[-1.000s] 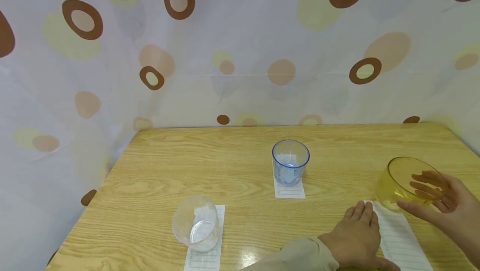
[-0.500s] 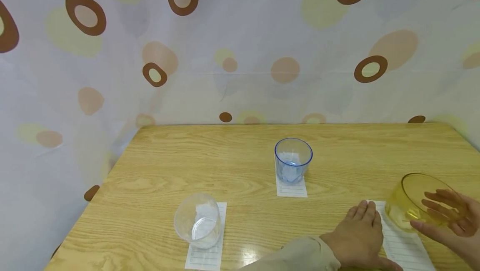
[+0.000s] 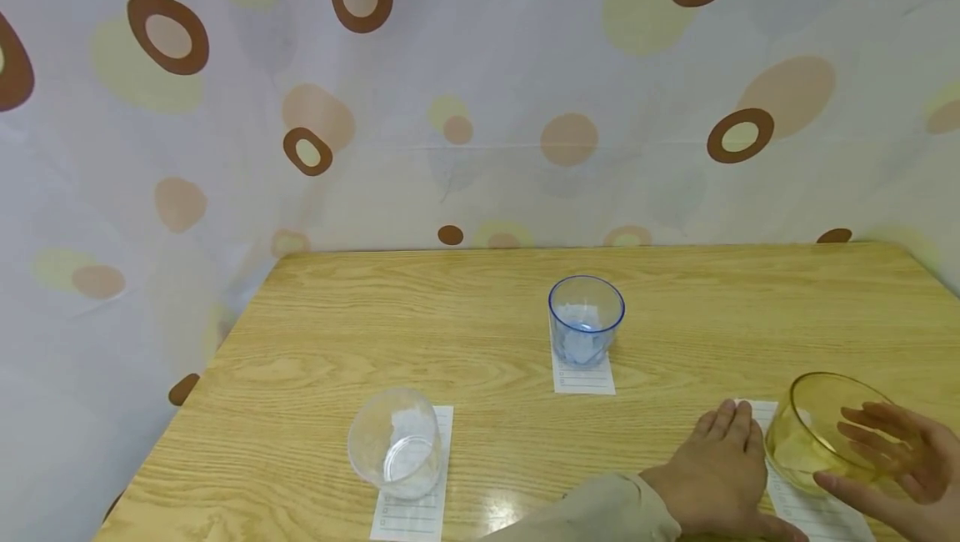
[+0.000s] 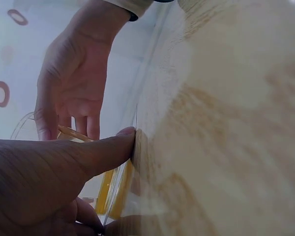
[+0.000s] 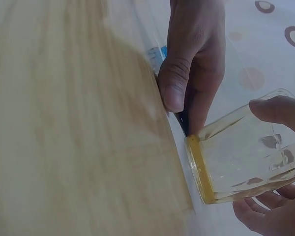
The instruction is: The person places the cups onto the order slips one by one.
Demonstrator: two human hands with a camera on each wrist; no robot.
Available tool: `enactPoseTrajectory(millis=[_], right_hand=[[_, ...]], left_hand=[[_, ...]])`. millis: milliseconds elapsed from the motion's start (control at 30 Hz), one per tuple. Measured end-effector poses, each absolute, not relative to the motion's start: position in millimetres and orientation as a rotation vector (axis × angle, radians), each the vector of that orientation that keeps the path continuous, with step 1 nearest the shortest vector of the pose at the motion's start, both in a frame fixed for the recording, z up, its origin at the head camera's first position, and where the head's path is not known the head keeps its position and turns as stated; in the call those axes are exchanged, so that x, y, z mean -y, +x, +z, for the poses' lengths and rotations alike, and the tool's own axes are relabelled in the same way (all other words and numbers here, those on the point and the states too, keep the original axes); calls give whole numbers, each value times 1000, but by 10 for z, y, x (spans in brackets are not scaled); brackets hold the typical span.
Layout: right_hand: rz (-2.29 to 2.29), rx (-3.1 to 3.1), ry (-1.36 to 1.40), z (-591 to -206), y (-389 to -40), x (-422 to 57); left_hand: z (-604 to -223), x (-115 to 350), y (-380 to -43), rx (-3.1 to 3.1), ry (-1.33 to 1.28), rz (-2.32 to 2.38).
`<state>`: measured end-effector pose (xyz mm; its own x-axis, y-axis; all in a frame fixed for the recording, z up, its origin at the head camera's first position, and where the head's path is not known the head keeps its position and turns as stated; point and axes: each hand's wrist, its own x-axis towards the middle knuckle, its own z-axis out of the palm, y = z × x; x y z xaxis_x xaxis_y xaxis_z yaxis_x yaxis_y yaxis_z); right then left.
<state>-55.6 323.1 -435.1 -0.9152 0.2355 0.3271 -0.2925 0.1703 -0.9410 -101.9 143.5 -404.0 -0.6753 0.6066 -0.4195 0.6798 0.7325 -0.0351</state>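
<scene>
My right hand (image 3: pixel 911 467) grips a yellow-tinted glass (image 3: pixel 787 442) between thumb and fingers, which show through its wall. The glass tilts slightly, its base over a lined paper slip (image 3: pixel 813 513) at the right of the table. My left hand (image 3: pixel 708 471) lies palm down with straight fingers together, fingertips at the slip's far left corner, just left of the glass. In the right wrist view the thick yellow base of the glass (image 5: pixel 201 169) is at the white sheet, near the fingers of my left hand (image 5: pixel 199 54).
A blue-rimmed glass (image 3: pixel 585 346) stands on another slip (image 3: pixel 585 383) at the middle back of the wooden table (image 3: pixel 315 317). To the front left, a clear glass (image 3: pixel 393 450) is on a third slip (image 3: pixel 405 521). A patterned curtain (image 3: pixel 480 92) hangs behind the table.
My right hand has brought the yellow glass lower in the view, toward me and onto the slip. My left hand has stayed at the slip's edge.
</scene>
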Motion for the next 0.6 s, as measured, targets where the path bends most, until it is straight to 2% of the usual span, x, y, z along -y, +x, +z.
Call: enactPoseTrajectory(millis=[200, 600], right_hand=[[1556, 2264, -114, -4336, -532, -3193], [1435, 2322, -186, -4389, -536, -3180]], left_hand=[[-4031, -1430, -1010, -2561, 984, -274], [-4037, -1430, -1020, -2544, 984, -290]])
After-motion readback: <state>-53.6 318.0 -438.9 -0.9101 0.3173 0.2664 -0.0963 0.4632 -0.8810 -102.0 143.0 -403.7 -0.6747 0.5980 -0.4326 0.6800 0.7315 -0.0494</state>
